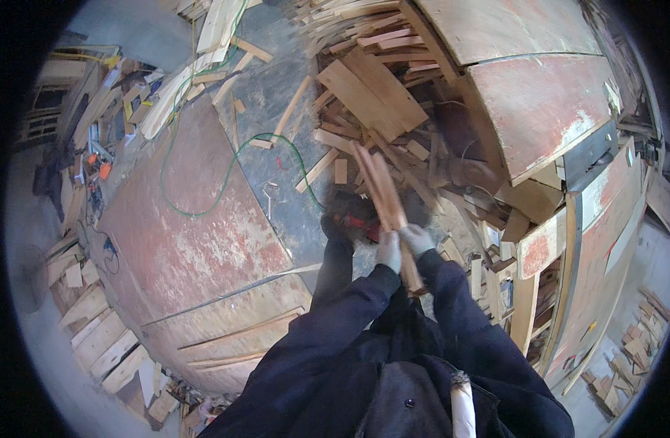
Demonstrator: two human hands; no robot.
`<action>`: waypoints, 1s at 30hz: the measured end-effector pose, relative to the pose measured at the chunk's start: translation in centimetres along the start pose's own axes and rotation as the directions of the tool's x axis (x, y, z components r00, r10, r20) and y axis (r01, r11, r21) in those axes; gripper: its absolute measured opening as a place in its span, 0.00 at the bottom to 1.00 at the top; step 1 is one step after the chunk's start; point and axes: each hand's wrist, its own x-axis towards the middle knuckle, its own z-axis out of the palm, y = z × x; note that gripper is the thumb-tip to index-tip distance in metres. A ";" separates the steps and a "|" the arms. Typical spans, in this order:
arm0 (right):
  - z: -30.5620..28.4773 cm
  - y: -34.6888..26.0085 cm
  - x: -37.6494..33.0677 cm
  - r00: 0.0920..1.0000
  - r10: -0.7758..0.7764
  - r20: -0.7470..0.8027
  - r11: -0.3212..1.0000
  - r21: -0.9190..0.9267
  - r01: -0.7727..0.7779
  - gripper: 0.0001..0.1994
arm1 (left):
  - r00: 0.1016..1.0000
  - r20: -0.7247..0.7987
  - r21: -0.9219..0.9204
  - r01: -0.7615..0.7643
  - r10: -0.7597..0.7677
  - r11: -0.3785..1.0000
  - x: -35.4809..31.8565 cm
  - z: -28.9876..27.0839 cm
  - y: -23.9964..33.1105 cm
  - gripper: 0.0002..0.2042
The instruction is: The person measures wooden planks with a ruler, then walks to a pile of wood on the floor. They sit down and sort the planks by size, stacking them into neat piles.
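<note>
white stick (463, 409) with ashy tip nearest, before dark jacket (298, 350). left hand (389, 252) and right hand (417, 239) close together, both clamped on wooden strips (381, 191); strips blurred, slanting up-left, far ends over scrap wood pile (415, 150). green hose (227, 179) curves left of pile, across worn reddish board (196, 226).

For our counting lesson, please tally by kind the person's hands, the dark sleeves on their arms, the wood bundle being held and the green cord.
Hands: 2 (left hand, right hand)
Dark sleeves: 2
Wood bundle: 1
Green cord: 1
Total: 6
</note>
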 end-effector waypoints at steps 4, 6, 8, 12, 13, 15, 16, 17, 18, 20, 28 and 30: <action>-8.7 -1.3 -0.3 0.983 -0.161 -0.084 0.821 -0.565 0.086 0.33 | 0.988 0.132 -0.047 -0.070 0.076 0.996 -0.9 1.3 2.3 0.23; -12.3 -2.1 -1.2 0.953 -0.244 -0.180 0.657 -0.753 0.026 0.29 | 0.972 0.229 0.038 -0.066 0.056 0.997 -0.7 2.1 0.4 0.22; -13.8 -3.3 -2.1 0.912 -0.345 -0.223 0.674 -0.735 0.075 0.29 | 0.976 0.216 -0.088 -0.010 0.029 0.996 -0.4 2.3 -2.5 0.21; -15.2 -8.9 -4.4 0.782 -0.603 -0.155 0.662 -0.645 0.382 0.25 | 0.998 0.034 -0.203 0.049 -0.043 0.978 0.1 -1.9 -9.6 0.22; -15.2 -10.9 -5.0 0.716 -0.682 -0.149 0.622 -0.632 0.462 0.24 | 0.999 -0.039 -0.134 0.008 -0.013 0.991 -0.8 -3.5 -12.0 0.20; -16.0 -15.8 -6.1 0.485 -0.872 -0.063 0.386 -0.698 0.604 0.20 | 0.950 -0.311 -0.291 -0.072 -0.023 0.954 -2.3 -6.7 -16.7 0.14; -16.3 -18.2 -6.4 0.327 -0.945 0.012 0.210 -0.743 0.636 0.17 | 0.951 -0.181 -0.673 0.066 -0.251 0.737 -2.8 -7.5 -19.0 0.14; -16.7 -20.5 -6.4 0.304 -0.953 -0.011 0.202 -0.769 0.607 0.17 | 0.943 -0.148 -0.609 0.150 -0.298 0.779 -3.2 -8.8 -22.0 0.14; -17.2 -22.6 -6.3 0.271 -0.963 0.005 0.154 -0.814 0.560 0.18 | 0.916 -0.203 -0.683 0.119 -0.345 0.720 -4.4 -8.3 -24.8 0.14; -18.1 -25.8 -5.6 0.278 -0.960 0.027 0.107 -0.885 0.454 0.21 | 0.846 -0.174 -0.770 0.203 -0.504 0.606 -7.0 -6.7 -31.0 0.14; -20.5 -25.7 -0.4 0.352 -0.936 0.001 0.096 -0.962 0.257 0.28 | 0.815 -0.314 -0.268 0.416 -0.487 0.869 -21.3 14.8 -37.5 0.23; -20.9 -25.0 0.2 0.313 -0.949 0.033 0.061 -0.957 0.284 0.30 | 0.806 -0.244 -0.318 0.458 -0.539 0.830 -23.8 18.7 -35.7 0.23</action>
